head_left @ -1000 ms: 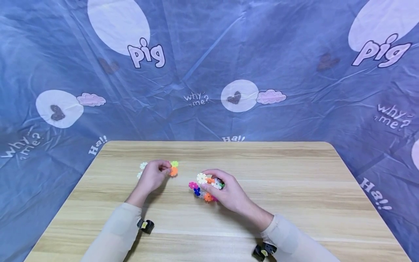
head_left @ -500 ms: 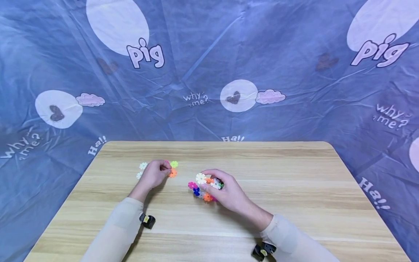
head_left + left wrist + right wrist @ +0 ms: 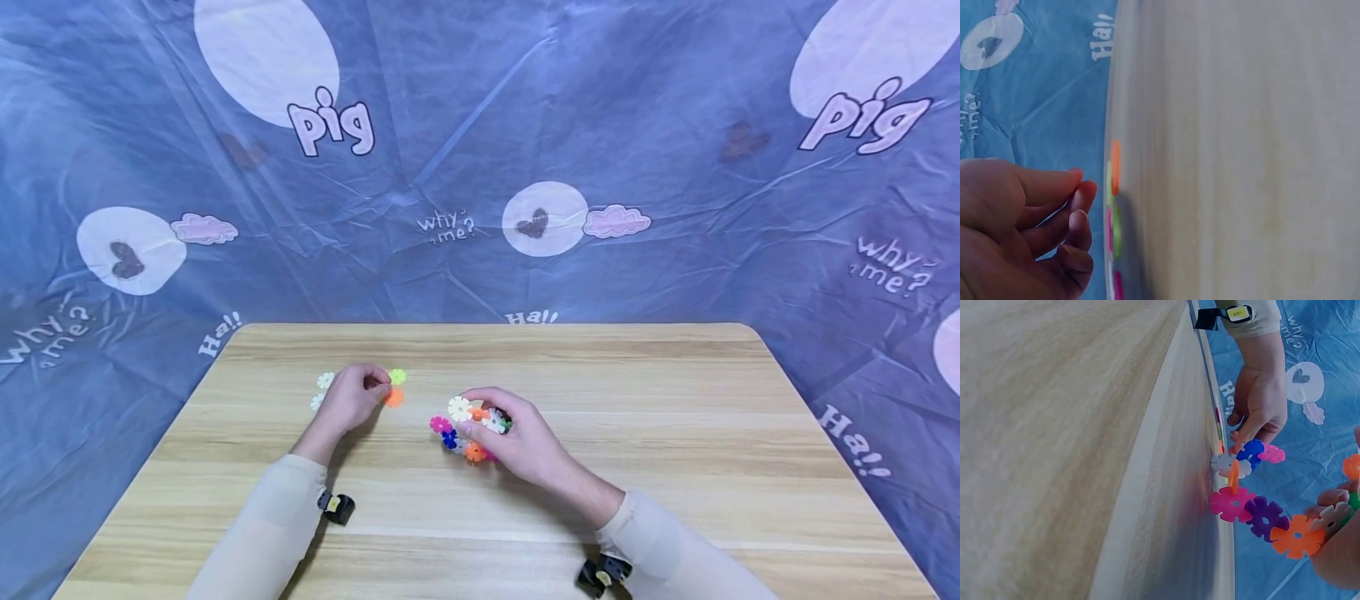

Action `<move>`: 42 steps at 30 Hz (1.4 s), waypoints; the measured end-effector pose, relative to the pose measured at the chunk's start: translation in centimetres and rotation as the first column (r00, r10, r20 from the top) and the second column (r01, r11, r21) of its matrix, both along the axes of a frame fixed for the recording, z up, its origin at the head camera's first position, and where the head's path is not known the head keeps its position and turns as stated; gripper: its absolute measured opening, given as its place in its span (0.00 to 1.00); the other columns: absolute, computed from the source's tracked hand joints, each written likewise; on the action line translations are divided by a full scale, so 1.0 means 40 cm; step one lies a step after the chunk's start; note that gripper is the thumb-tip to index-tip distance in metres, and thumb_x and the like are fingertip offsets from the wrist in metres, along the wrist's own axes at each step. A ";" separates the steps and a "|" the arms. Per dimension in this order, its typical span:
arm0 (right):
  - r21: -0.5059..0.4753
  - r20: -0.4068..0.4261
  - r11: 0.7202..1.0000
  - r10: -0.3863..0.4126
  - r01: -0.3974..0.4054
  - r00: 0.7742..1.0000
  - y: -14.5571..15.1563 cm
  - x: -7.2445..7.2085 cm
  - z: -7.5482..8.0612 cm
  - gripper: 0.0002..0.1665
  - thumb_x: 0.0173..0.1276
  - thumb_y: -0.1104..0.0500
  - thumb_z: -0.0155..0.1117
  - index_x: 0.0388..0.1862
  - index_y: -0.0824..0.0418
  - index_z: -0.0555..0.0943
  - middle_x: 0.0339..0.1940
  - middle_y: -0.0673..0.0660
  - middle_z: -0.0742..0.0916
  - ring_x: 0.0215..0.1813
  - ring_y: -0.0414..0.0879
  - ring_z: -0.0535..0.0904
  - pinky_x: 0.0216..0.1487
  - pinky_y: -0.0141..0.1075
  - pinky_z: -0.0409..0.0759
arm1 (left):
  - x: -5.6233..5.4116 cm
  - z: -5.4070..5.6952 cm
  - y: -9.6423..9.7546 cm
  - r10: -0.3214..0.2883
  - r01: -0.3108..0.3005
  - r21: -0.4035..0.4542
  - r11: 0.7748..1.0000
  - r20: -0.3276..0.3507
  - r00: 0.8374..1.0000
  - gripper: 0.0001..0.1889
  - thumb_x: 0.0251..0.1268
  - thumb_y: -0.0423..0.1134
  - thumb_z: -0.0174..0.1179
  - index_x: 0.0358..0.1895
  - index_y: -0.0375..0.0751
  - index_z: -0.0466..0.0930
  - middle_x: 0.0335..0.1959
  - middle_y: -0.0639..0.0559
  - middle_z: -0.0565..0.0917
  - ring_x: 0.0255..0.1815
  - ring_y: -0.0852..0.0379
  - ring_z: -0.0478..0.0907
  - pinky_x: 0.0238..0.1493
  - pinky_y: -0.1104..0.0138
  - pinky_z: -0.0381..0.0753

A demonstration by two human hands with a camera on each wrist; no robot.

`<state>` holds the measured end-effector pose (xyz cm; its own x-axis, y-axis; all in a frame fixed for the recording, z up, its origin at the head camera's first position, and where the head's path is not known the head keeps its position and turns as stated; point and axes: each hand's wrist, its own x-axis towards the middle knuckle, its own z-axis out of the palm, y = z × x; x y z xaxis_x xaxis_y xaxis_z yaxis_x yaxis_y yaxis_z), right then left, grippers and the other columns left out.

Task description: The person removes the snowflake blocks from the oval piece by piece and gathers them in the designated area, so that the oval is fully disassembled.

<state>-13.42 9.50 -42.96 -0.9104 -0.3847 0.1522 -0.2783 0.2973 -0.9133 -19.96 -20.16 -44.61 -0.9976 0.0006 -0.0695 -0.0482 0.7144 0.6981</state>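
A blue cloth backdrop (image 3: 450,108) printed with pale circles, hearts, clouds and lettering rises behind and to both sides of the scene. In front of it, the wood-grain counter (image 3: 615,358) reaches toward the person, whose pale left sleeve (image 3: 262,533) and right sleeve (image 3: 675,542) come in over its near edge.

The right hand (image 3: 525,442), near the middle of the counter, grips a chain of interlocked flower-shaped discs (image 3: 1272,522) between thumb and fingers. The chain curves out beyond the fingertips, on the left-hand side of that hand; pink, blue, grey-white, orange, magenta, purple and green pieces show, the orange and grey-white ones nearest the fingers in the right wrist view. Whether its lower part touches the counter I cannot tell.

The left hand (image 3: 356,398) is farther left, its thumb and forefinger drawn together just beside the loose discs; I cannot tell whether anything is pinched between them. A black wrist camera (image 3: 341,509) sits at the left cuff, and another black device (image 3: 591,578) at the right.

Smallest are the single discs. An orange disc (image 3: 394,397) and a yellow-green disc (image 3: 398,377) lie just right of the left fingertips. An upper white disc (image 3: 326,380) and a lower white disc (image 3: 318,402) lie on the other side of that hand.
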 end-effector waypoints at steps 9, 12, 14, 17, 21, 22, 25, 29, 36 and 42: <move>0.003 0.009 1.000 -0.001 0.001 1.000 -0.002 -0.001 0.000 0.22 0.74 0.52 0.75 0.65 0.52 0.85 0.57 0.56 0.89 0.50 0.44 0.82 0.50 0.31 0.83 | 0.040 0.026 0.015 -0.032 0.034 0.050 0.998 -0.045 0.998 0.06 0.78 0.33 0.64 0.47 0.37 0.89 0.40 0.45 0.87 0.39 0.53 0.79 0.38 0.65 0.79; 0.005 0.000 1.000 -0.001 0.001 1.000 -0.002 0.000 0.001 0.23 0.74 0.52 0.75 0.65 0.53 0.85 0.57 0.56 0.89 0.50 0.44 0.82 0.51 0.32 0.83 | 0.055 0.039 0.023 -0.058 0.063 0.061 0.996 -0.075 0.995 0.07 0.78 0.35 0.64 0.48 0.38 0.90 0.41 0.46 0.89 0.41 0.53 0.79 0.39 0.66 0.78; 0.006 -0.005 1.000 -0.001 0.001 1.000 -0.002 0.000 0.002 0.23 0.74 0.52 0.75 0.65 0.53 0.85 0.56 0.56 0.89 0.50 0.44 0.82 0.52 0.32 0.83 | 0.067 0.048 0.030 -0.080 0.087 0.072 0.994 -0.098 0.992 0.07 0.79 0.36 0.64 0.49 0.38 0.90 0.41 0.46 0.90 0.40 0.53 0.79 0.39 0.66 0.78; 0.008 -0.012 1.000 -0.001 0.001 1.000 -0.002 -0.001 0.003 0.23 0.74 0.52 0.75 0.65 0.54 0.85 0.56 0.56 0.89 0.51 0.44 0.82 0.52 0.32 0.83 | 0.083 0.060 0.043 -0.108 0.120 0.079 0.990 -0.133 0.985 0.07 0.78 0.37 0.65 0.49 0.38 0.90 0.41 0.47 0.91 0.38 0.54 0.78 0.40 0.66 0.77; 0.011 -0.024 1.000 0.005 -0.005 1.000 -0.002 -0.001 0.002 0.23 0.74 0.52 0.75 0.65 0.54 0.85 0.57 0.56 0.90 0.52 0.44 0.82 0.56 0.33 0.83 | 0.104 0.074 0.061 -0.133 0.148 0.078 0.986 -0.168 0.977 0.07 0.78 0.37 0.65 0.49 0.39 0.90 0.43 0.50 0.91 0.38 0.56 0.77 0.42 0.67 0.76; 0.013 -0.028 1.000 0.007 -0.007 1.000 -0.002 -0.001 0.001 0.23 0.74 0.52 0.75 0.65 0.54 0.86 0.57 0.55 0.90 0.53 0.44 0.82 0.57 0.33 0.83 | 0.109 0.078 0.066 -0.139 0.155 0.084 0.984 -0.174 0.975 0.07 0.78 0.37 0.65 0.49 0.39 0.90 0.43 0.50 0.90 0.38 0.56 0.76 0.42 0.67 0.76; 0.015 -0.035 1.000 0.011 -0.011 0.999 -0.002 -0.001 0.001 0.23 0.74 0.51 0.75 0.65 0.54 0.86 0.58 0.55 0.90 0.55 0.44 0.83 0.60 0.35 0.83 | 0.124 0.086 0.078 -0.165 0.188 0.115 0.975 -0.181 0.969 0.08 0.78 0.36 0.65 0.50 0.37 0.90 0.42 0.47 0.90 0.37 0.56 0.76 0.40 0.67 0.76; 0.018 -0.047 1.000 0.015 -0.014 0.999 -0.003 -0.002 0.000 0.22 0.74 0.51 0.75 0.64 0.53 0.86 0.59 0.54 0.90 0.57 0.45 0.84 0.63 0.36 0.83 | 0.142 0.093 0.096 -0.206 0.237 0.159 0.959 -0.187 0.961 0.08 0.80 0.37 0.63 0.49 0.38 0.89 0.42 0.42 0.90 0.35 0.57 0.76 0.38 0.68 0.76; 0.024 -0.056 1.000 0.018 -0.017 0.998 -0.003 -0.001 -0.002 0.22 0.74 0.51 0.76 0.64 0.53 0.86 0.60 0.54 0.90 0.58 0.46 0.85 0.63 0.36 0.83 | 0.163 0.102 0.118 -0.235 0.281 0.191 0.940 -0.232 0.944 0.07 0.80 0.37 0.63 0.45 0.41 0.90 0.36 0.46 0.89 0.30 0.58 0.74 0.35 0.69 0.75; 0.019 -0.060 1.000 0.021 -0.020 0.998 -0.004 -0.002 -0.006 0.22 0.74 0.51 0.76 0.64 0.53 0.86 0.60 0.54 0.90 0.57 0.46 0.85 0.61 0.35 0.83 | 0.170 0.105 0.129 -0.270 0.324 0.199 0.925 -0.254 0.929 0.08 0.80 0.39 0.64 0.45 0.40 0.91 0.33 0.50 0.87 0.31 0.61 0.73 0.35 0.69 0.76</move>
